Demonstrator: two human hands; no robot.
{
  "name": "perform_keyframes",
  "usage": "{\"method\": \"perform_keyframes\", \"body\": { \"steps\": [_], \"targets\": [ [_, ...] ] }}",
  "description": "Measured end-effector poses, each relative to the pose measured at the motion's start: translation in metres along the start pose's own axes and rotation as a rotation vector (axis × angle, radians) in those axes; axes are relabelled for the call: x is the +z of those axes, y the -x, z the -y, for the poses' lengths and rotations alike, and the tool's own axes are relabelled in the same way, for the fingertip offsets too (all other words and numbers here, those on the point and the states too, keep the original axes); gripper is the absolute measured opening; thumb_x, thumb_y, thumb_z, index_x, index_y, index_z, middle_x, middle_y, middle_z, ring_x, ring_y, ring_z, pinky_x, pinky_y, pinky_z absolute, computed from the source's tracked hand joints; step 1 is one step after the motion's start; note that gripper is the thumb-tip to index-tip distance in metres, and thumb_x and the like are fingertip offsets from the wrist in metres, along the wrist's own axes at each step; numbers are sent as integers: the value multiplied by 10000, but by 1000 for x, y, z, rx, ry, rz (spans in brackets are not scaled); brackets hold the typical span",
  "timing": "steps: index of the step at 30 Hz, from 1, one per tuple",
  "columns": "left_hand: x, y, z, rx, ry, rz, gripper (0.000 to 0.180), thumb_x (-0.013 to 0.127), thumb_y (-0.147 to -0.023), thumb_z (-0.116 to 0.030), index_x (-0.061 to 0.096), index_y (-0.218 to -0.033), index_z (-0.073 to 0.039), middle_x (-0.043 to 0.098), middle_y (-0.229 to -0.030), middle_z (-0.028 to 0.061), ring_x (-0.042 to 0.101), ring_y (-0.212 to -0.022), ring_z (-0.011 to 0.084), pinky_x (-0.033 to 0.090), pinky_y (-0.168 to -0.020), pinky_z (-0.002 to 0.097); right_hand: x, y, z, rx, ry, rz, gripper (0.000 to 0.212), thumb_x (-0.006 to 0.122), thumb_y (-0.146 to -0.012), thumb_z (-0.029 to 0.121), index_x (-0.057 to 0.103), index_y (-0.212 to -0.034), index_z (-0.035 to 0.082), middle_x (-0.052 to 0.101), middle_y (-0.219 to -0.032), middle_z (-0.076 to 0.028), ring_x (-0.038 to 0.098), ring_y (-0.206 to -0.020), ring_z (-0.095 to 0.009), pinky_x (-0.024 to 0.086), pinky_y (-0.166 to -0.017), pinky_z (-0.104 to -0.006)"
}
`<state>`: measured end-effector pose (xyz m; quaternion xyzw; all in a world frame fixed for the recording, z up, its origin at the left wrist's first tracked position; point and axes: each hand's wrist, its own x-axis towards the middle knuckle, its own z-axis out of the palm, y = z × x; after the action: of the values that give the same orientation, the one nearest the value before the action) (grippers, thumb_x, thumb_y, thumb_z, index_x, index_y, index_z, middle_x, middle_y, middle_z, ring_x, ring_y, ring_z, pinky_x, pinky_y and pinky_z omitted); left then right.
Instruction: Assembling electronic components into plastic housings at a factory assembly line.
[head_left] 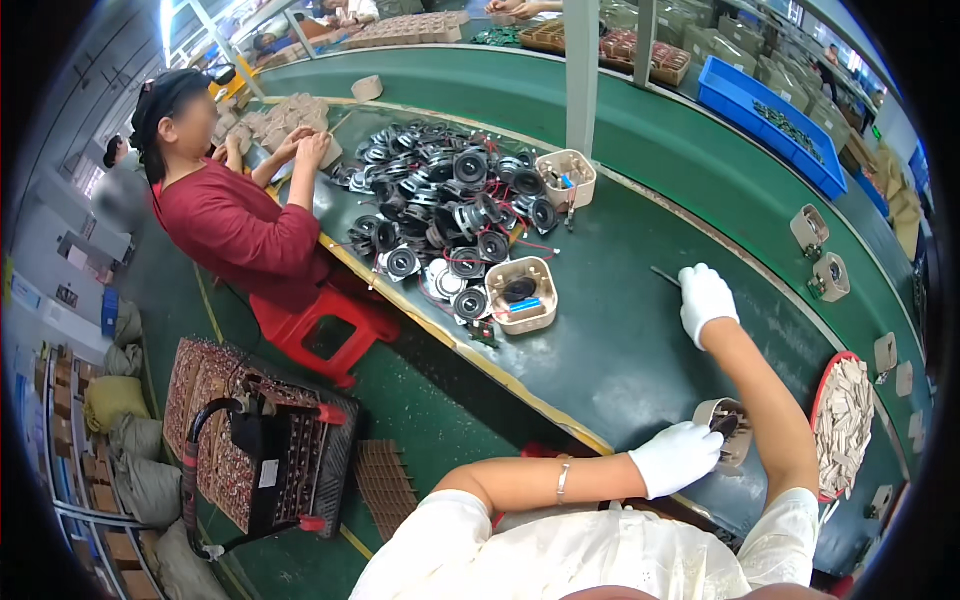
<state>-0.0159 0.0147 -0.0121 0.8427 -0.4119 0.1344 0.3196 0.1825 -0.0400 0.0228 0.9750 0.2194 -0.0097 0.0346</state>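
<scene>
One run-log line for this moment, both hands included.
left hand: at beige housing | right hand: holding thin dark rod | nearby: speaker pile, pale strips

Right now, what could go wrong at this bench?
The right forearm is close beside the red tray heaped with beige pieces; a bump might spill some. Loose red wires trail from the speaker pile and could snag. The thin dark tool in the right hand's grip might slip and scratch something.
</scene>
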Motion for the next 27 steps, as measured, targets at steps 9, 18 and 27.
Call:
{"method": "perform_keyframes", "body": {
  "steps": [9,18,27],
  "targets": [
    [1,-12,1,-35,67,29,106,611,-808,-94,680,-734,-63,657,-707,124,675,-678,282,547,-603,402,26,128,-108,316,-1209,-572,120,552,-915,62,604,-1021,37,538,-831,12,488,-702,-75,441,-653,-231],
    [11,-28,-4,1,-74,84,87,651,-831,-156,640,-892,-95,558,-791,67,600,-715,243,508,-636,378,45,199,-115,487,-1240,-826,299,559,-1015,180,633,-1225,-20,649,-916,-66,577,-758,-124,484,-711,-283],
    [25,-38,-14,-13,-23,45,216,691,-801,-151,698,-1009,-95,564,-836,39,583,-723,236,492,-635,351,-18,251,-78,-30,-2071,-697,328,528,-1050,214,589,-1201,-71,460,-593,5,337,-469,-55,277,-460,-243]
  ]
}}
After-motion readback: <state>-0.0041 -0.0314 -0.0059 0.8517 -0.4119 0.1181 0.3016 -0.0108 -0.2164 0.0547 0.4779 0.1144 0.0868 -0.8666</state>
